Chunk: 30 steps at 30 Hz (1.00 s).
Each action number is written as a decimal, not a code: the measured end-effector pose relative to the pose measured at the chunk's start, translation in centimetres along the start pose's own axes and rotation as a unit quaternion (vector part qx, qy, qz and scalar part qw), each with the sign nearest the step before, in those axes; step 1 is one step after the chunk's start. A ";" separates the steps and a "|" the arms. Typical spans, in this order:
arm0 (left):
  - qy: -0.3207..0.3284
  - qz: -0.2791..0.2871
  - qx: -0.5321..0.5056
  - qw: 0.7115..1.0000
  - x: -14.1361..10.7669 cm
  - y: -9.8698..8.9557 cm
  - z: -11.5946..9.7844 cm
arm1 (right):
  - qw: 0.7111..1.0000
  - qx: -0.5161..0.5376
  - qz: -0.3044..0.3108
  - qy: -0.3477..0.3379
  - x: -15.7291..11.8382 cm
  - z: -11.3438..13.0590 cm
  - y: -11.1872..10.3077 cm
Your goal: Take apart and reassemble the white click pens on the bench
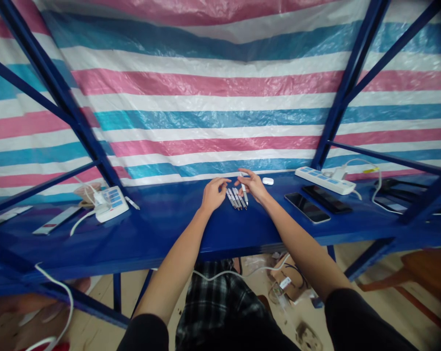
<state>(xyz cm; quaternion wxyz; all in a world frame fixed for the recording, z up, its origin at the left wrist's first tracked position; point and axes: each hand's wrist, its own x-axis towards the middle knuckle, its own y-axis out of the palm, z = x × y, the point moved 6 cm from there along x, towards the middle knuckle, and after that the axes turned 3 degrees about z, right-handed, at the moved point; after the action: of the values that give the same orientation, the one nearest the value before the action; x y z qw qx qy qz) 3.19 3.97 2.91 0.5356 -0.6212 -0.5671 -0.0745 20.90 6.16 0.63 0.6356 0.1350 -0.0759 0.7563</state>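
Note:
Over the blue shelf (162, 214), several white-and-grey pens (235, 200) lie side by side in a small row between my hands. My right hand (256, 187) grips one pen (244, 190) between thumb and fingers, its tip pointing down toward me at the right end of the row. On the other side, my left hand (213, 195) hovers at the row's left end. Its fingers are loosely bent and a little apart, and I see nothing in them. A small white case (267, 181) sits just right of my right hand.
Two dark phones (308, 208) lie to the right, by a white power strip (325, 180). Another power strip (112, 204), a white pen-like stick (132, 203) and a flat box (55, 220) are on the left. Blue posts (96, 156) rise before a striped sheet (213, 107).

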 end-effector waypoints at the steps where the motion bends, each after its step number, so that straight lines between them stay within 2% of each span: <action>1: 0.003 0.019 0.006 1.000 0.0 0.4 0.1 | 0.999 -0.045 -0.026 0.002 0.1 -0.2 -0.7; 3: 0.013 0.068 0.019 0.997 -0.1 1.2 0.2 | 0.981 -0.175 -0.079 0.006 0.2 -0.5 -2.2; 6: 0.034 0.131 0.031 0.990 -0.3 2.4 0.3 | 0.921 -0.378 -0.081 0.040 0.5 -1.4 -3.5; 9: 0.045 0.160 0.033 0.985 -0.6 3.2 0.5 | 0.867 -0.490 -0.076 0.045 0.6 -1.7 -4.0; 13: 0.044 0.184 0.034 0.981 -0.8 3.8 0.9 | 0.840 -0.538 -0.056 0.052 0.4 -1.5 -3.6; 17: 0.028 0.198 0.038 0.979 -0.8 3.8 1.0 | 0.832 -0.548 -0.063 0.061 -0.1 -0.3 -3.1; 22: 0.019 0.203 0.044 0.978 -0.8 3.6 0.7 | 0.817 -0.571 0.042 0.069 -0.4 -0.2 -1.4; 27: 0.021 0.205 0.044 0.977 -0.9 3.5 0.7 | 0.798 -0.595 0.040 0.082 -0.8 0.2 -1.4; 30: 0.024 0.200 0.042 0.979 -0.8 3.5 0.7 | 0.785 -0.607 0.064 0.109 -1.1 0.1 -0.9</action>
<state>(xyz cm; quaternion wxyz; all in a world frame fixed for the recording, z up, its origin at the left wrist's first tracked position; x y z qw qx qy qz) 5.28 4.76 -0.01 0.5786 -0.6971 -0.4212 0.0427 21.93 5.26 0.33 0.5410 -0.3668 -0.4576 0.6027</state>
